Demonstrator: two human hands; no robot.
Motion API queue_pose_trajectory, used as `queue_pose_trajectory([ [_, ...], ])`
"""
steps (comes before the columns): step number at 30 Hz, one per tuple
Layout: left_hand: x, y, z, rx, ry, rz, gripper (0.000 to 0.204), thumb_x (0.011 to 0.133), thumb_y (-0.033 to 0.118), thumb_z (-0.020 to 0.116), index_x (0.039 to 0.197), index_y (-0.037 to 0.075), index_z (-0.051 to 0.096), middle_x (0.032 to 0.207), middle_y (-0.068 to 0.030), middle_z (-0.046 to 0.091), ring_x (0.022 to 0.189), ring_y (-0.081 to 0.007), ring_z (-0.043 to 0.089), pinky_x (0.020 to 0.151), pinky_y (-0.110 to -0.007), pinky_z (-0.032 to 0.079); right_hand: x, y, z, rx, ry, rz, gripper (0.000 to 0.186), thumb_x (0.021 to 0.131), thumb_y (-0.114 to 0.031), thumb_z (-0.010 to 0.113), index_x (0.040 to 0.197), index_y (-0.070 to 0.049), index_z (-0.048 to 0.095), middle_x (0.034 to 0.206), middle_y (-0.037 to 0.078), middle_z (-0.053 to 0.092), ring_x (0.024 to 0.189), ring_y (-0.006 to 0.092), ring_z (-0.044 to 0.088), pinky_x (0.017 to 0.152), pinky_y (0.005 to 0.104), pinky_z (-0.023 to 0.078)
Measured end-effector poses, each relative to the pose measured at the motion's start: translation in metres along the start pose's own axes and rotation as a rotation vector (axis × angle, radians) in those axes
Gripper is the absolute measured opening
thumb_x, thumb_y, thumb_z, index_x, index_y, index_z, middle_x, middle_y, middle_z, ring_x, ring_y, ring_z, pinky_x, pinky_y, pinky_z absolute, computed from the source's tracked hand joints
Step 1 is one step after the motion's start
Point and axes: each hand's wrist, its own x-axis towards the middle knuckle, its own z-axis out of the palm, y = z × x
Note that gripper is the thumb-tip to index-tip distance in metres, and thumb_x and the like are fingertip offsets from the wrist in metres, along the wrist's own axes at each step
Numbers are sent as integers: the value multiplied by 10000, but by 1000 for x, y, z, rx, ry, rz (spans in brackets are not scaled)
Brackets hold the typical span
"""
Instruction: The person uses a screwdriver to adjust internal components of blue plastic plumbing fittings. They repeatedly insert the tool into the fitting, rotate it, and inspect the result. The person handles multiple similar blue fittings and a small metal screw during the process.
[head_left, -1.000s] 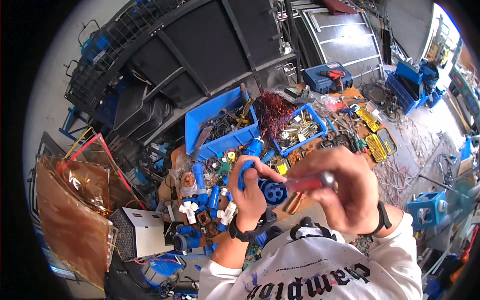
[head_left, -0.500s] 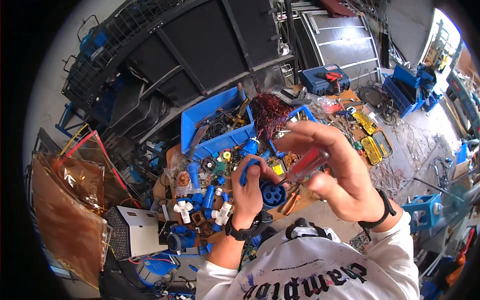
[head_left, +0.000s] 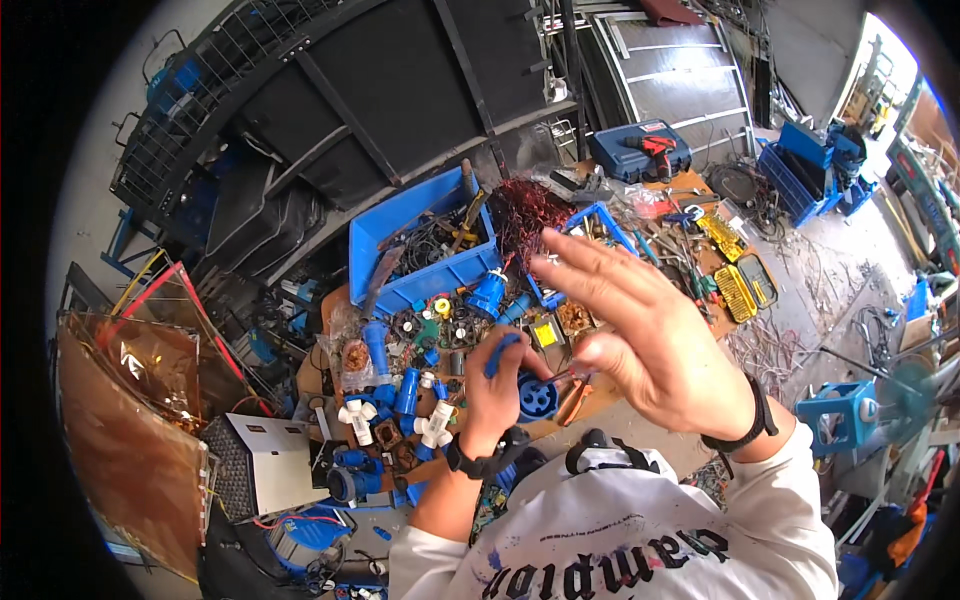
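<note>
My left hand (head_left: pixel 490 400) is closed around a blue round plastic industrial socket (head_left: pixel 538 402), its face with several holes turned up. Part of the blue plastic also shows between thumb and forefinger. My right hand (head_left: pixel 655 350) is just to the right, fingers stretched out and thumb lowered. A screwdriver (head_left: pixel 566 376) runs from under that thumb, its shaft reaching down to the face of the socket. Most of its handle is hidden behind the hand, so how firmly the fingers grip it is hard to see. Orange-handled pliers (head_left: pixel 574 398) lie beside the socket.
A blue bin (head_left: pixel 440 285) of cables stands at the back of the cluttered workbench. White pipe-like fittings (head_left: pixel 434 426) and blue plugs lie left of my hands. To the right are a yellow bit case (head_left: pixel 736 292) and a red drill (head_left: pixel 655 150) near a blue toolbox (head_left: pixel 622 150).
My right hand has turned, its fingers straighter, and now covers the red screwdriver handle that showed before. The left hand still holds the socket; the whole view has shifted slightly.
</note>
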Motion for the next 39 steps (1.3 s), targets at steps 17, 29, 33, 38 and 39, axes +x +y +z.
queue_pose_trajectory([
  [17, -8, 10, 2, -100, -24, 16, 303, 1001, 316, 515, 918, 26, 527, 651, -95, 654, 617, -158, 665, 581, -248, 498, -29, -4, 25, 830, 164, 312, 185, 985, -153, 530, 880, 0, 533, 735, 72, 594, 589, 123, 556, 547, 252, 442],
  [29, -18, 16, 11, -88, -25, 25, 440, 959, 452, 500, 858, 25, 535, 717, -7, 516, 603, -88, 523, 554, -233, 422, -46, 19, 45, 654, -92, 0, 310, 977, -248, 526, 752, -34, 516, 638, 70, 590, 519, 229, 568, 498, 336, 469],
  [33, -9, 32, 14, 49, 82, 159, 248, 998, 242, 505, 858, 37, 525, 687, -6, 531, 582, -66, 492, 531, -222, 382, -49, 15, 66, 760, 160, 125, 315, 1004, -263, 493, 790, -38, 445, 570, 51, 492, 498, 163, 495, 460, 306, 412],
  [38, 32, 29, -17, 42, 56, 244, 231, 994, 240, 501, 882, 39, 532, 663, -4, 541, 569, -70, 507, 528, -224, 395, -11, 26, 66, 662, -72, 195, 209, 991, -198, 527, 941, -20, 429, 719, 72, 527, 633, 169, 538, 610, 299, 469],
  [39, 35, 30, -19, 54, 24, 252, 234, 994, 243, 502, 887, 37, 531, 668, -6, 536, 574, -73, 513, 533, -227, 403, -14, 27, 67, 687, -24, 159, 198, 982, -181, 542, 968, -26, 419, 782, 80, 538, 718, 175, 558, 684, 304, 476],
])
